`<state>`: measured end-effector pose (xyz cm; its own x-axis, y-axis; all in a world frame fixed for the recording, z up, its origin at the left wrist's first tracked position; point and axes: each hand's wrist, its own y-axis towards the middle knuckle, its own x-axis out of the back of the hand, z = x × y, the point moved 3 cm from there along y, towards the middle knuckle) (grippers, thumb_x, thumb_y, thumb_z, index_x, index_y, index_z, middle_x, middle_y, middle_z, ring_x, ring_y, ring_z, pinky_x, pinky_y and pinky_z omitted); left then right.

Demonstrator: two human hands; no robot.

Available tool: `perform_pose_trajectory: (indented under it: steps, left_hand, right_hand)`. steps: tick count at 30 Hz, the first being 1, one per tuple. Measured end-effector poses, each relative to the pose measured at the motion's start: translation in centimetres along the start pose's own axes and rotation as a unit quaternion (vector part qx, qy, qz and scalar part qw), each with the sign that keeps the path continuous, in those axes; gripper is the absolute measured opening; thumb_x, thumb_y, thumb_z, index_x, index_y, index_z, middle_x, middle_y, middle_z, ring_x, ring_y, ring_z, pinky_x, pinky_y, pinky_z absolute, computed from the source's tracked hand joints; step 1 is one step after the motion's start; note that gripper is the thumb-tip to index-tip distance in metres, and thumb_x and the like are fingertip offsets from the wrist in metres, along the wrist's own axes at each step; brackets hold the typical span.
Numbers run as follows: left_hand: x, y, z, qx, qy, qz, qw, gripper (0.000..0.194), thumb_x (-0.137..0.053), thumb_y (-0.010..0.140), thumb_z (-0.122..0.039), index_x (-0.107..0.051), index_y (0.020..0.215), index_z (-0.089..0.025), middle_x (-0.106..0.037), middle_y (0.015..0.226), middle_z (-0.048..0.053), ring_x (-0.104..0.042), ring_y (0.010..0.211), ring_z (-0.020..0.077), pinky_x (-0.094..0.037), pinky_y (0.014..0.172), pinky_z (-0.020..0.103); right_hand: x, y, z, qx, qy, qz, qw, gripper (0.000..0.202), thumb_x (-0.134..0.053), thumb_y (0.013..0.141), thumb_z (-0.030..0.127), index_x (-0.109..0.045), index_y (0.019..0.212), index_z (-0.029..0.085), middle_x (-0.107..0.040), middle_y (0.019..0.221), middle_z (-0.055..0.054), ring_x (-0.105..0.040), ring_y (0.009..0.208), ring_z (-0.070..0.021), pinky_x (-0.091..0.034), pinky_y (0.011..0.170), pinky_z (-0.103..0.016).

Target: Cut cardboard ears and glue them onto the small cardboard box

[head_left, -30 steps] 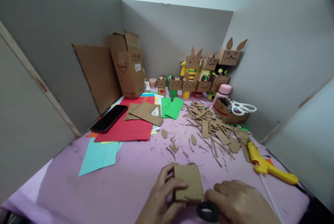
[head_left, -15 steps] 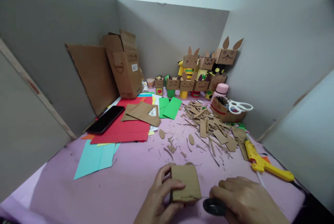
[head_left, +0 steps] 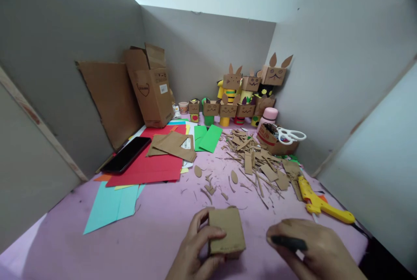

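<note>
A small brown cardboard box (head_left: 228, 232) sits at the lower middle of the pink table. My left hand (head_left: 198, 249) grips it from the left, thumb and fingers around its side. To the right, apart from the box, my right hand (head_left: 302, 245) is closed around a black-handled tool (head_left: 289, 242); what kind of tool it is cannot be made out. Beyond the box lie two cardboard ovals (head_left: 198, 171) and small curled scraps (head_left: 210, 189).
Scrap cardboard (head_left: 260, 158) is heaped behind, near a yellow glue gun (head_left: 325, 206). White scissors (head_left: 290, 135) rest on an open box. Coloured paper (head_left: 146, 167) and a phone (head_left: 127, 155) lie left. Cardboard animal figures (head_left: 231, 106) stand at the back.
My right hand has turned and drawn slightly away from the box, so the black handle now lies across the fingers. The view has shifted a little; my left hand still holds the box.
</note>
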<state>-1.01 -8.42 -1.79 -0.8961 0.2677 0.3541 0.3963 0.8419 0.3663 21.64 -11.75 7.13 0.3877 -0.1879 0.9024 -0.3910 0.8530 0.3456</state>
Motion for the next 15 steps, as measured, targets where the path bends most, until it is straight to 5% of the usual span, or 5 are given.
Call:
perform_pose_trajectory:
  steps: [3,9,15]
  left_hand:
    - [-0.1,-0.1,0.4,0.006,-0.006,-0.016,1.0,0.029,-0.059,0.076,-0.018,-0.061,0.103,-0.031,-0.042,0.133,0.008,-0.043,0.126,0.0268,-0.041,0.099,0.041]
    - [-0.2,-0.3,1.8,-0.027,0.011,-0.005,1.0,0.03,-0.059,0.077,-0.021,-0.059,0.106,-0.03,-0.042,0.135,0.01,-0.041,0.127,0.0295,-0.04,0.099,0.044]
    - [0.3,-0.1,2.4,-0.035,0.042,-0.016,0.998,0.028,-0.06,0.079,-0.028,-0.061,0.106,-0.031,-0.046,0.134,0.01,-0.045,0.125,0.0292,-0.043,0.098,0.044]
  right_hand:
    - [0.3,-0.5,-1.1,-0.054,-0.052,-0.078,0.994,0.021,-0.043,0.089,0.02,-0.064,0.091,0.024,-0.074,0.083,-0.004,-0.069,0.071,-0.0182,-0.051,0.061,-0.024]
    - [-4.0,0.0,-3.0,-0.112,-0.198,-0.018,0.974,0.046,-0.046,0.071,-0.007,-0.066,0.099,0.022,-0.071,0.079,-0.005,-0.068,0.069,-0.023,-0.051,0.06,-0.031]
    - [-7.9,-0.7,-3.2,-0.084,-0.182,-0.006,0.98,0.043,-0.053,0.071,-0.006,-0.067,0.103,0.02,-0.071,0.093,-0.009,-0.065,0.084,-0.0261,-0.05,0.075,-0.036]
